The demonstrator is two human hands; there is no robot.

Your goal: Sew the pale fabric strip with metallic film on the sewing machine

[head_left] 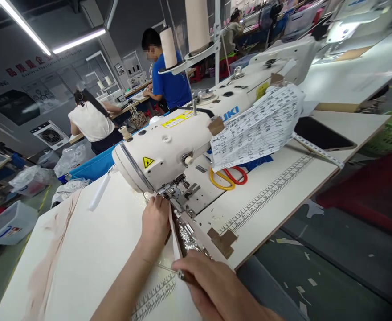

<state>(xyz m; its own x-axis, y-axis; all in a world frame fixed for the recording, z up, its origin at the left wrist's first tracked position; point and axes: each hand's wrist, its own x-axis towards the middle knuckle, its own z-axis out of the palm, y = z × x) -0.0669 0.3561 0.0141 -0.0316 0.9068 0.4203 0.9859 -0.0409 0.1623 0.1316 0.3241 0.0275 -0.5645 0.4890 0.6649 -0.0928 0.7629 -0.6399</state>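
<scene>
My left hand (156, 222) is beside the needle area of a white sewing machine (169, 140), its fingers curled together at a strip of pale fabric (175, 243). Its fingertips are partly hidden under the machine head. Nearer to me, my right hand (212, 283) is closed around an awl (180, 273); the thin metal spike points left over my left forearm, and the palm hides the handle. The fabric runs between the two hands, along a shiny metal guide (191, 232) on the machine bed.
Yellow and red scissor handles (223, 178), a printed paper sheet (259, 127) and a phone (323, 133) are right of the machine. Rulers are marked on the white table (92, 249). Pale cloth (51, 263) lies left. Thread cones (196, 26) stand above; people sit beyond.
</scene>
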